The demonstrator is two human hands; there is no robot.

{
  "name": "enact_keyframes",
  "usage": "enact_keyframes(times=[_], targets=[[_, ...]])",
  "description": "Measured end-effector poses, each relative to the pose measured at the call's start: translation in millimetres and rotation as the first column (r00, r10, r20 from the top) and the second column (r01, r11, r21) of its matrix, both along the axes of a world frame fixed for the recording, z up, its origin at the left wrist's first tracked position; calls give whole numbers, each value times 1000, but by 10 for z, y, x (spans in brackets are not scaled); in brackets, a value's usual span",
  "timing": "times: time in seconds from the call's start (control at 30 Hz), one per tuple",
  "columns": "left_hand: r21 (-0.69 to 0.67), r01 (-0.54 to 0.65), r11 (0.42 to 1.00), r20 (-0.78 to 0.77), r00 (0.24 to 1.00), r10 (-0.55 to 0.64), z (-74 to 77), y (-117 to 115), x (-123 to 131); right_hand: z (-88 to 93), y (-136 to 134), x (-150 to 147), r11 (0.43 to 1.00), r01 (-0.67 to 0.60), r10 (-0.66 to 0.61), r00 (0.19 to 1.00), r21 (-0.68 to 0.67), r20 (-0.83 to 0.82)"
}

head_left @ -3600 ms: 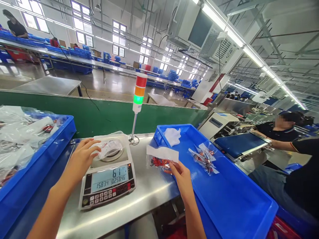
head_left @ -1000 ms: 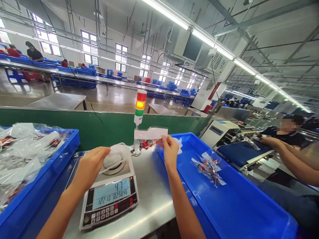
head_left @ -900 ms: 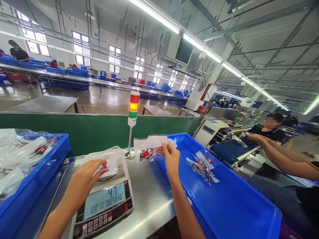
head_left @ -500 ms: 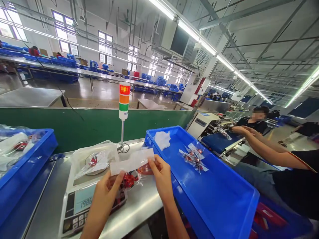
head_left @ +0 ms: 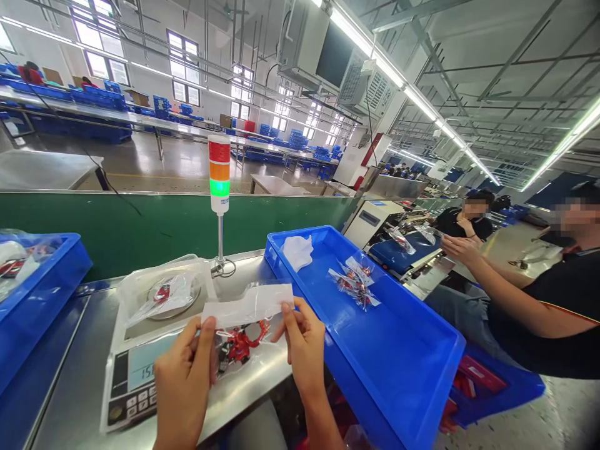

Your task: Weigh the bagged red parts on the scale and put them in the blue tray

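Between my two hands a clear plastic bag is stretched, with red and black parts inside and a white paper strip across its top. My left hand pinches the bag's upper left corner. My right hand grips its upper right corner. Behind my left hand stands a white digital scale, its display partly hidden by that hand. On the scale's round pan lies another bag with a red part in it.
A blue bin at the right holds several filled bags and a white crumpled piece. Another blue bin stands left. The signal light glows green. Co-workers sit right, by a conveyor machine.
The bag has turned so its contents hang flatter and more visible under the strip. The signal light has switched from red to green, and the scale's reading has changed.
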State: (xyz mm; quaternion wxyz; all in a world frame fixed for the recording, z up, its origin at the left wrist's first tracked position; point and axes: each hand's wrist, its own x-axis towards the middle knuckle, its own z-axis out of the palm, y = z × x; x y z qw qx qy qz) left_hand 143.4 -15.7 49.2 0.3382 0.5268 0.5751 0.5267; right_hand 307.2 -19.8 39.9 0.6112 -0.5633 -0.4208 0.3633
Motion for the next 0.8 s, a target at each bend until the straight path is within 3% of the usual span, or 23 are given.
enact_keyframes(times=[0.1, 0.23, 0.3, 0.43, 0.57, 0.67, 0.73, 0.8], targets=[[5, 9, 1000, -4, 1000, -9, 27, -7, -8, -2, 11, 37, 998, -61, 62, 995, 13, -72], [-19, 26, 999, 31, 999, -25, 26, -17, 26, -1, 3, 46, 933, -359, 353, 911, 15, -213], [-20, 25, 999, 28, 999, -25, 3, -22, 60, 15, -10, 27, 898, -440, 425, 867, -1, -259], [-42, 61, 997, 85, 995, -57, -63, -19, 114, 102, -24, 14, 934, -357, 346, 916, -18, -204], [-101, 142, 985, 223, 968, -117, -109, 11, 127, 236, -24, 91, 957, -285, 286, 958, -43, 20], [-188, 305, 934, 361, 906, -223, -116, 27, 144, 329, -28, 173, 962, -265, 272, 950, -70, 154], [-230, 411, 882, 455, 847, -276, -109, 27, 170, 366, -40, 214, 955, -285, 294, 944, -76, 151], [-245, 418, 875, 515, 820, -248, -94, 20, 205, 367, -65, 229, 947, -319, 321, 945, -51, 63]])
